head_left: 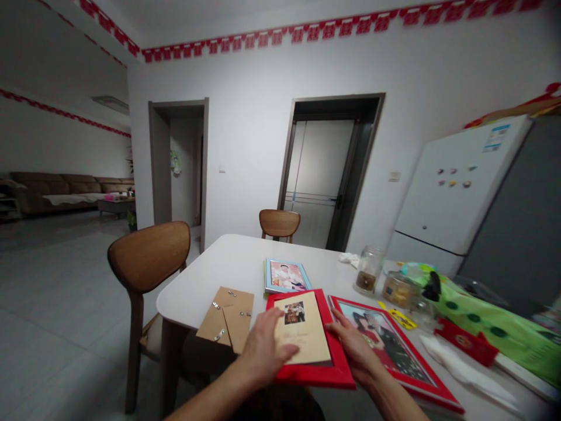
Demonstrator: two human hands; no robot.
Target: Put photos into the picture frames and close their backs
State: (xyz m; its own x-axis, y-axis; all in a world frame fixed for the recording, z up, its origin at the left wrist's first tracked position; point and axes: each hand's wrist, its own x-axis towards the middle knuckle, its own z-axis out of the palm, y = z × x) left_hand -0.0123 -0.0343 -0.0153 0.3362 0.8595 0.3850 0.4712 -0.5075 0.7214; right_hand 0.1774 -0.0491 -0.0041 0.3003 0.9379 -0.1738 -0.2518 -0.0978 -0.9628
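Note:
A red frame [339,356] is tilted over the near edge of the white table [245,248], with a cream card [309,336] bearing a small picture lying inside it. My left hand [265,351] rests over the card's left side, fingers apart. My right hand [353,345] grips the frame's right edge. Left of the frame lies a brown backing board [228,318] with metal clips and a stand flap. Behind is a blue-edged framed photo [287,276]. A larger red-framed photo [394,345] lies to the right, partly behind my right hand.
On the right stand a glass jar [367,272], a container of yellowish food [398,289], a green bag [495,327], a red box [467,345] and white tissue [473,380]. Wooden chairs [151,254] stand at the left and far sides.

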